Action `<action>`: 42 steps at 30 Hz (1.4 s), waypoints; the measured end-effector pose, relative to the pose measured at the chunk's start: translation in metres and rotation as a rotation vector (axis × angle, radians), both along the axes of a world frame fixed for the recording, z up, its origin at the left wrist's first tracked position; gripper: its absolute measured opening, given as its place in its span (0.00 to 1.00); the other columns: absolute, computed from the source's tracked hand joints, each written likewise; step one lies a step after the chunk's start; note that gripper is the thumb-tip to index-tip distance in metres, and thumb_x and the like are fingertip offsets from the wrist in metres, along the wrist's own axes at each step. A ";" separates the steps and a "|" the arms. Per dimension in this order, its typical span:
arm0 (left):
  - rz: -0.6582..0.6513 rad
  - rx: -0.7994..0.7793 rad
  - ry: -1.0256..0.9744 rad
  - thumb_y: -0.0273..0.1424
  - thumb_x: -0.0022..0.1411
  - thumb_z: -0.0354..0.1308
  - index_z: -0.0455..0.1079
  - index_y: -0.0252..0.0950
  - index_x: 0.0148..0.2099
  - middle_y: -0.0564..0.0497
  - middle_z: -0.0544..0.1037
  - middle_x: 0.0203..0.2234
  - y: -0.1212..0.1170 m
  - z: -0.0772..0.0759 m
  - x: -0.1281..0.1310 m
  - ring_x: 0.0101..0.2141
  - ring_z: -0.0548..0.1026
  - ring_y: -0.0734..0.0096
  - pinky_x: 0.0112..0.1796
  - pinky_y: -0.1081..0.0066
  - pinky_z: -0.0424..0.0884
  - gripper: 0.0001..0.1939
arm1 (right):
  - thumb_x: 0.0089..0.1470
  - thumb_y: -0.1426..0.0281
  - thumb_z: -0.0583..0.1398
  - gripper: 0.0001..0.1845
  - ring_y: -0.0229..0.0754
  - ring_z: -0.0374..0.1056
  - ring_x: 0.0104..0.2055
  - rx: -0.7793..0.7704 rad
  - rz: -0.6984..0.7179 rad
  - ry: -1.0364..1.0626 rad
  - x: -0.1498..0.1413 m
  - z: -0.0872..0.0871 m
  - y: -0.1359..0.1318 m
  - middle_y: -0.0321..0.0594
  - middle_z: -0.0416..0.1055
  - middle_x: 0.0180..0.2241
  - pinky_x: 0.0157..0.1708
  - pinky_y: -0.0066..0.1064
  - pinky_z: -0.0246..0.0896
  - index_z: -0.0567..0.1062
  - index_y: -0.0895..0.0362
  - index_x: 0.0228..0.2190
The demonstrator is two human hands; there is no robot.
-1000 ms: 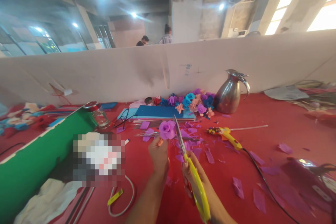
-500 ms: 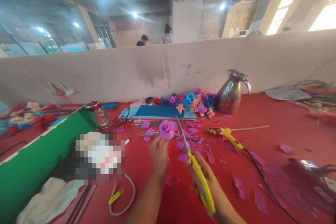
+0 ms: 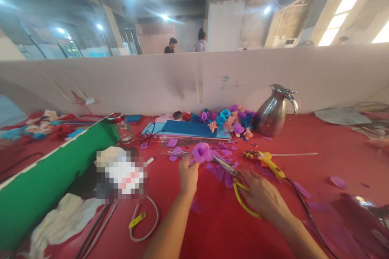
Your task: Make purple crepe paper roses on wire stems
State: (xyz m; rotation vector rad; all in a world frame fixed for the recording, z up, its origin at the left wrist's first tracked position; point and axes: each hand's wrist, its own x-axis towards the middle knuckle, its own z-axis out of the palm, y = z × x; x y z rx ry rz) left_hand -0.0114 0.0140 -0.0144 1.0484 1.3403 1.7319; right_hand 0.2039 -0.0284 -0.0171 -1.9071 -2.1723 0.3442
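Observation:
My left hand (image 3: 189, 174) pinches a purple paper rose (image 3: 202, 152) from below, just under its petals. The rose faces up, and its stem is mostly hidden by my fingers. Palm down, my right hand (image 3: 263, 194) lies over yellow-handled scissors (image 3: 226, 166), its fingers stretched out across them near the pivot. The scissors' blades point left toward the rose, and their handle loops show beside and under the hand. Purple paper scraps (image 3: 227, 178) lie scattered around the blades.
Behind are a blue sheet stack (image 3: 188, 128), a pile of paper flowers (image 3: 231, 119) and a metal jug (image 3: 272, 111). A yellow glue gun (image 3: 272, 166) with a black cord lies at right. To the left stand a glass jar (image 3: 123, 129) and a green board (image 3: 57, 166).
My right hand has turned palm down and its fingers have stretched out. The scissors have dropped from a raised, steep position to a lower, flatter one. The rose stays in my left hand.

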 end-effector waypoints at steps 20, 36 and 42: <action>-0.377 0.038 0.167 0.25 0.48 0.59 0.79 0.38 0.32 0.48 0.80 0.31 -0.004 0.005 0.007 0.37 0.74 0.61 0.44 0.64 0.67 0.09 | 0.42 0.57 0.68 0.18 0.32 0.63 0.23 -0.328 0.066 1.628 -0.050 0.043 0.033 0.31 0.67 0.23 0.25 0.24 0.58 0.71 0.58 0.25; -0.403 -0.043 0.007 0.34 0.47 0.65 0.79 0.36 0.31 0.51 0.79 0.26 -0.009 0.011 0.013 0.33 0.73 0.63 0.39 0.67 0.67 0.08 | 0.41 0.69 0.62 0.05 0.31 0.60 0.23 -0.157 -0.071 1.695 -0.049 0.039 0.027 0.32 0.66 0.20 0.23 0.22 0.55 0.71 0.57 0.22; -0.317 -0.079 -0.204 0.31 0.43 0.69 0.79 0.36 0.29 0.52 0.79 0.24 -0.010 0.015 0.015 0.30 0.74 0.69 0.38 0.69 0.67 0.08 | 0.39 0.71 0.54 0.09 0.28 0.42 0.15 -0.084 -0.094 1.647 -0.049 0.027 0.026 0.27 0.48 0.12 0.16 0.23 0.36 0.61 0.56 0.13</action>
